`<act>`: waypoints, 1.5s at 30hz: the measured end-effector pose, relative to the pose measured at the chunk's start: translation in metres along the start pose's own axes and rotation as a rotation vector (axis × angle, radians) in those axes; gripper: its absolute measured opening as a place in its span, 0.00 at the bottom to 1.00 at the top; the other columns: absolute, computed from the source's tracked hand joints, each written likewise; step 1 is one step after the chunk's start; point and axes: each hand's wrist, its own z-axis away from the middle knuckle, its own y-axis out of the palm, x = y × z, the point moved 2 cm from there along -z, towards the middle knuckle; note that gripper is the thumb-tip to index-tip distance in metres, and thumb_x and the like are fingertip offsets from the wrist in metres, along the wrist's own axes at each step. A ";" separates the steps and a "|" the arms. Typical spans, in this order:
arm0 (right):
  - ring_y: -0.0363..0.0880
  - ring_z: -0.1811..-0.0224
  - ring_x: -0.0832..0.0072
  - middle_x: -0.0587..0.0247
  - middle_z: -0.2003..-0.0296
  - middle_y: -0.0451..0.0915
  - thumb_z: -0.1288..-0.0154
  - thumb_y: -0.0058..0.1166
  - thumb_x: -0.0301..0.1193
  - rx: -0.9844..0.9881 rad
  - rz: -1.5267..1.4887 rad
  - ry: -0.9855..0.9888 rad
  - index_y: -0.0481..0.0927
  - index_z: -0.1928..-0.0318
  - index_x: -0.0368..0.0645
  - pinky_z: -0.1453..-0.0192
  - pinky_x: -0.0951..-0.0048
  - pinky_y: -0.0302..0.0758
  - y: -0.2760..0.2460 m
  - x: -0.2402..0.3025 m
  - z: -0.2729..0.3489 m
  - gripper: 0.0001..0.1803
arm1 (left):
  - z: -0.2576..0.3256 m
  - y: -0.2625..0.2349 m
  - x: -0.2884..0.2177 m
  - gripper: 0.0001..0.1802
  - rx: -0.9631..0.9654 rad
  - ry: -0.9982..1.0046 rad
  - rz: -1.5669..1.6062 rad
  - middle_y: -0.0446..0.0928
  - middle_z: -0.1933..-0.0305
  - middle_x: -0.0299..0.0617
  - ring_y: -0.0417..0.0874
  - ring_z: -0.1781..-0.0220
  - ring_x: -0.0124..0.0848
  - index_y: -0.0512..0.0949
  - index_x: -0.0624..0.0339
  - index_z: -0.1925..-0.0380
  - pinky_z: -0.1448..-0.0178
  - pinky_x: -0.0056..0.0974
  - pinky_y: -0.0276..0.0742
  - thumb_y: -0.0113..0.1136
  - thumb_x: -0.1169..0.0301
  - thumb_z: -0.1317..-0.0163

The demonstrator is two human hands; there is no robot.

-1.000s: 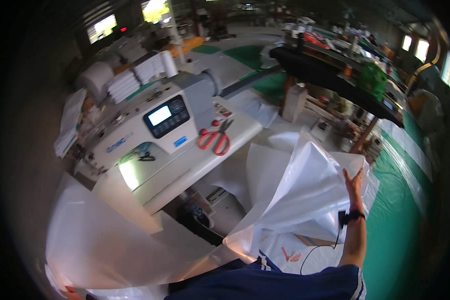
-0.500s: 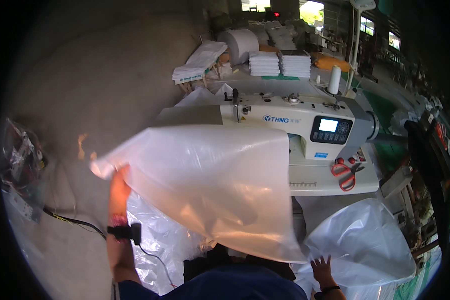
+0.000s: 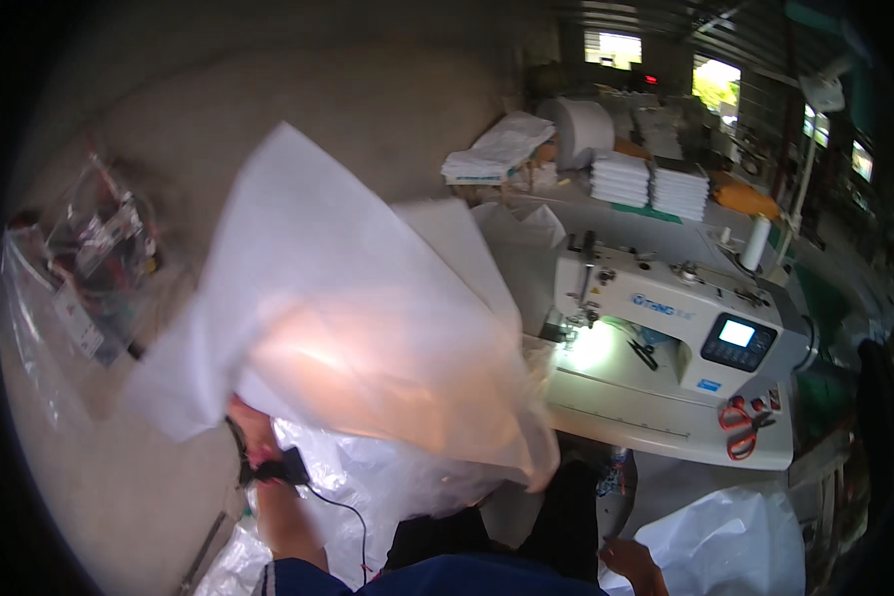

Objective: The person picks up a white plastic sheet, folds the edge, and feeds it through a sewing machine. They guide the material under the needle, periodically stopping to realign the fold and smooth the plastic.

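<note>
A large white plastic sheet (image 3: 387, 328) billows in the air at left centre, blurred by motion, its upper corner raised high. At its lower left edge is my left hand (image 3: 255, 429), closed on the sheet, with the fingertips hidden behind the material. A dark strap with a small black box sits on that wrist. Low at the right, my right hand (image 3: 631, 564) is beside another white plastic sheet (image 3: 720, 541); its fingers are too blurred to read. The sewing machine (image 3: 666, 308) stands right of the raised sheet, its lamp lit over the needle area.
Red-handled scissors (image 3: 743, 429) lie on the machine bed, with a small dark tool (image 3: 643, 354) under the arm. Behind are folded white stacks (image 3: 621, 181), a big white roll (image 3: 578, 134) and a thread cone (image 3: 756, 244). Clear plastic bags (image 3: 99, 248) are at left; crinkled plastic (image 3: 338, 477) lies below.
The sheet has swung left and up off the front of the machine, uncovering the needle area. My left hand has dropped lower. My right hand no longer shows spread fingers. The view has turned left.
</note>
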 end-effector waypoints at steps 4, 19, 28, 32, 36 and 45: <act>0.79 0.57 0.52 0.47 0.62 0.80 0.43 0.58 0.45 -0.401 -0.233 -0.436 0.72 0.47 0.43 0.53 0.56 0.75 -0.120 0.127 0.004 0.27 | 0.112 -0.113 0.064 0.19 -0.128 -0.410 -0.154 0.79 0.55 0.41 0.80 0.55 0.38 0.76 0.61 0.58 0.47 0.44 0.76 0.45 0.63 0.44; 0.79 0.61 0.65 0.51 0.53 0.76 0.47 0.60 0.45 -0.853 0.365 -0.882 0.69 0.45 0.34 0.64 0.65 0.76 -0.174 0.416 -0.194 0.35 | 0.164 -0.130 0.019 0.26 -0.451 -0.532 -0.217 0.78 0.70 0.36 0.77 0.73 0.29 0.74 0.53 0.57 0.65 0.36 0.76 0.46 0.43 0.37; 0.78 0.66 0.69 0.53 0.48 0.71 0.45 0.56 0.45 -1.065 0.463 -0.718 0.75 0.52 0.37 0.67 0.66 0.77 -0.171 0.449 -0.151 0.27 | 0.149 -0.103 -0.005 0.27 -0.377 -0.484 -0.410 0.78 0.68 0.39 0.76 0.80 0.28 0.73 0.59 0.56 0.72 0.33 0.74 0.43 0.45 0.35; 0.77 0.64 0.62 0.54 0.54 0.72 0.45 0.57 0.42 -0.563 0.039 -0.616 0.77 0.64 0.46 0.60 0.61 0.76 -0.157 0.441 -0.178 0.14 | 0.154 -0.129 0.008 0.26 -0.414 -0.611 -0.367 0.79 0.66 0.38 0.78 0.73 0.29 0.73 0.56 0.55 0.71 0.34 0.75 0.42 0.45 0.34; 0.77 0.60 0.55 0.50 0.57 0.72 0.45 0.56 0.35 -0.683 0.137 -0.762 0.75 0.68 0.45 0.59 0.61 0.76 -0.195 0.476 -0.150 0.08 | 0.131 -0.081 0.016 0.30 -0.252 -0.578 -0.262 0.77 0.56 0.42 0.80 0.66 0.36 0.68 0.55 0.45 0.68 0.36 0.78 0.41 0.43 0.34; 0.74 0.62 0.73 0.60 0.65 0.73 0.45 0.57 0.20 -0.544 -0.723 -2.178 0.74 0.63 0.38 0.58 0.72 0.73 -0.288 0.571 0.110 0.09 | 0.006 0.060 -0.049 0.39 0.311 0.308 0.915 0.48 0.29 0.53 0.44 0.27 0.45 0.52 0.66 0.35 0.26 0.53 0.38 0.57 0.60 0.40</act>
